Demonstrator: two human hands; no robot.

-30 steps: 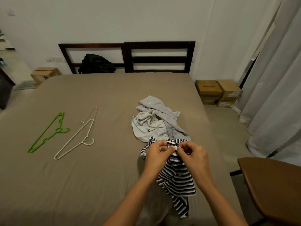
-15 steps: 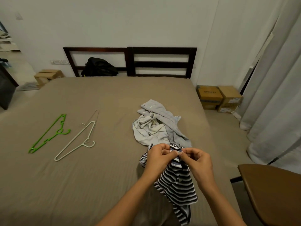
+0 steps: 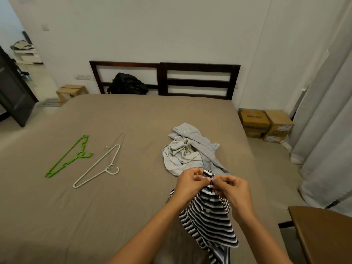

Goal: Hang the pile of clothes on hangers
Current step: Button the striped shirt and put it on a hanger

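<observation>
Surface: a bed (image 3: 114, 206) under a plain taupe sheet, with a dark slatted headboard (image 3: 198, 82) against a white wall and a black bag (image 3: 127, 84) lying at its head. Pale curtains (image 3: 327, 130) hang along the right side and a dark door (image 3: 13, 88) stands at the left. Containers: two cardboard boxes (image 3: 266, 122) sit on the floor right of the bed and one cardboard box (image 3: 71, 92) left of it; all closed, contents not visible. On the left half of the bed lie a green hanger (image 3: 66, 159), a white hanger (image 3: 97, 170) just beside it and a thin wire hanger (image 3: 118, 141) partly under the white one. A crumpled grey clothes pile (image 3: 190, 151) lies right of centre. The striped garment (image 3: 209, 221), black and white, is held up just in front of the pile, its lower part drooping to the sheet. The left hand (image 3: 187, 182) and right hand (image 3: 234, 189) meet at its top edge, fingers (image 3: 198, 171) of both curled and pinching the fabric
</observation>
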